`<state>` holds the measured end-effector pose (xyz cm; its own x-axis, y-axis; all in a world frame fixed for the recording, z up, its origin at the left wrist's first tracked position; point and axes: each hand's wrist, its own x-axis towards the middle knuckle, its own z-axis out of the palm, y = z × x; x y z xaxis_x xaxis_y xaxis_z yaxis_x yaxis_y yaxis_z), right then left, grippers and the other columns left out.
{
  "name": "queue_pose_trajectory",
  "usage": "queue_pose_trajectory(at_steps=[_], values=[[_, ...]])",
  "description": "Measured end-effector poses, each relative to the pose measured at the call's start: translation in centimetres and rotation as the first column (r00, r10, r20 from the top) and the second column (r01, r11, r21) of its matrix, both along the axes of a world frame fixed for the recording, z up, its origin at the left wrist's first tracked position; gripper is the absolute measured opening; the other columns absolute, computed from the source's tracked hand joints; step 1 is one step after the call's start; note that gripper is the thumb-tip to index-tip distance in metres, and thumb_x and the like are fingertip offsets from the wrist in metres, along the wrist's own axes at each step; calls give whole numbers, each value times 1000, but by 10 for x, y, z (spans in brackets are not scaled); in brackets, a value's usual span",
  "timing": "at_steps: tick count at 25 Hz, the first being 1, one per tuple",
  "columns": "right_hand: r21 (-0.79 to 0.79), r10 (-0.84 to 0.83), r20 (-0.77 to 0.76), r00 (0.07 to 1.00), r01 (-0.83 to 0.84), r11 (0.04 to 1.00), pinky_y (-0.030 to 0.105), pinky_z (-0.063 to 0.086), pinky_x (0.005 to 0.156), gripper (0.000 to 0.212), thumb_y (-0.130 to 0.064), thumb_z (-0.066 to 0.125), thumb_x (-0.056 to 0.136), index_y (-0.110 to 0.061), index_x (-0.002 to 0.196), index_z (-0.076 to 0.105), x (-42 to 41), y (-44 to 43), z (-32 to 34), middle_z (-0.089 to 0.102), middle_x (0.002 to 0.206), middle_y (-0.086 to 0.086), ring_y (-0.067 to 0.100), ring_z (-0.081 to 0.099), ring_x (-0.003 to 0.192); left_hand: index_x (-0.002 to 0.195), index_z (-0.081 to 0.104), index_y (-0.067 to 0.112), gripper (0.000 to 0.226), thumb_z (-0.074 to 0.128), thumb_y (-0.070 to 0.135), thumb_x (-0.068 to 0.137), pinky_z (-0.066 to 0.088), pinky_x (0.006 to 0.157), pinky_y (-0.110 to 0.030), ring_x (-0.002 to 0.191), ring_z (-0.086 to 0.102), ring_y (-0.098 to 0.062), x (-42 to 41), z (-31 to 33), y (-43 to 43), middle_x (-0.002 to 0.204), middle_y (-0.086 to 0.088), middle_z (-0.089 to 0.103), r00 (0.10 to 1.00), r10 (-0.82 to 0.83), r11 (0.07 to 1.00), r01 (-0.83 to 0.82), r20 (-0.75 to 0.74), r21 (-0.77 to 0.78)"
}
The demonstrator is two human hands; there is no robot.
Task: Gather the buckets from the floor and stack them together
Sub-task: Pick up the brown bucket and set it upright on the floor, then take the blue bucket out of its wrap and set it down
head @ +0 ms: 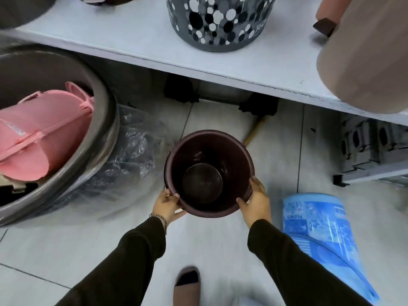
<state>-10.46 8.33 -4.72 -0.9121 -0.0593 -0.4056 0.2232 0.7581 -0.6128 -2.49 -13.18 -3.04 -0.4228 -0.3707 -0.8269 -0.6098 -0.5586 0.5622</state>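
Note:
A dark maroon bucket (209, 171) stands upright in the middle of the view over the tiled floor, its mouth facing me and its inside bare. My left hand (167, 205) grips the near left part of its rim, thumb inside. My right hand (256, 199) holds the near right part of the rim, fingers wrapped over the outside. Both sleeves are dark. Whether the bucket rests on the floor or hangs just above it, I cannot tell.
A big grey tub (106, 120) with a pink bucket (42, 135) in it stands at left, clear plastic beside it. A white shelf (136, 47) carries a spotted grey bucket (220, 21) and a beige bin (366, 54). A blue patterned roll (320, 230) lies at right. My slippered foot (186, 286) is below.

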Motion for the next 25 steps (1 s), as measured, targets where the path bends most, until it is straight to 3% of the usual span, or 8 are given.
queue_pose_trajectory(at_steps=[2, 4, 7, 10, 13, 17, 22, 25], values=[[-10, 12, -21, 1000, -12, 1000, 30, 28, 116, 70, -7, 68, 85, -17, 147, 38, 10, -6, 0, 30, 159, -3, 19, 38, 142, 118, 46, 9, 18, 45, 7, 100, 52, 83, -49, 94, 61, -38, 0, -11, -7, 104, -16, 57, 992, -13, 999, 17, 126, -36], [0, 56, -13, 998, -56, 998, 29, 30, 114, 67, -12, 63, 89, -18, 149, 34, 11, -8, 1, 23, 162, -6, 18, 39, 141, 134, 43, 10, 34, 44, 13, 100, 52, 92, -51, 97, 64, -39, -2, -16, -10, 113, -16, 58, 947, -206, 951, 253, 246, -179], [48, 178, -60, 982, -176, 983, 34, 42, 109, 61, -22, 54, 94, -26, 150, 28, 4, 3, 7, 25, 160, -8, 18, 46, 135, 147, 27, 5, 60, 47, 30, 97, 40, 107, -48, 123, 51, -40, -8, -14, 2, 143, -21, 43, 734, -440, 486, 679, 517, -551], [123, 235, -103, 966, -222, 967, 43, 48, 104, 56, -24, 51, 94, -26, 146, 30, 3, 30, 15, 28, 158, -6, 19, 44, 136, 154, 11, 9, 73, 43, 39, 95, 16, 121, -46, 149, 20, -32, -11, 8, 36, 162, -12, 20, 675, -470, 76, 672, 568, -736], [222, 291, -84, 953, -267, 938, 42, 34, 116, 60, -23, 51, 94, -20, 150, 29, 16, 85, 25, 22, 162, 0, 23, 30, 145, 154, 14, 12, 70, 41, 37, 95, 5, 124, -45, 153, 7, -26, -2, 19, 86, 164, -6, 17, 556, -602, -174, 610, 574, -773], [271, 290, 20, 957, -285, 919, 41, 13, 124, 67, -10, 48, 90, -13, 152, 24, 41, 188, 32, 14, 164, 3, 23, 12, 152, 153, 22, 15, 68, 44, 38, 93, 6, 123, -43, 152, 9, -26, 30, 17, 176, 163, -3, 20, 381, -744, -243, 611, 549, -753], [375, 206, 236, 950, -285, 882, 39, 18, 121, 80, 3, 51, 79, -16, 152, 24, 79, 343, 8, 13, 164, 3, 22, 17, 151, 153, 20, 28, 72, 53, 36, 89, 14, 122, -32, 151, 15, -19, 88, -30, 305, 162, 3, 23, 178, -880, -107, 829, 440, -548], [223, 164, 298, 940, -236, 946, 31, 33, 113, 83, 2, 59, 77, -19, 150, 27, 99, 395, -22, 27, 158, 5, 25, 38, 140, 153, 18, 26, 76, 57, 30, 89, 30, 117, -33, 144, 31, -23, 108, -69, 365, 157, -2, 33, 203, -899, 18, 903, 389, -429]])
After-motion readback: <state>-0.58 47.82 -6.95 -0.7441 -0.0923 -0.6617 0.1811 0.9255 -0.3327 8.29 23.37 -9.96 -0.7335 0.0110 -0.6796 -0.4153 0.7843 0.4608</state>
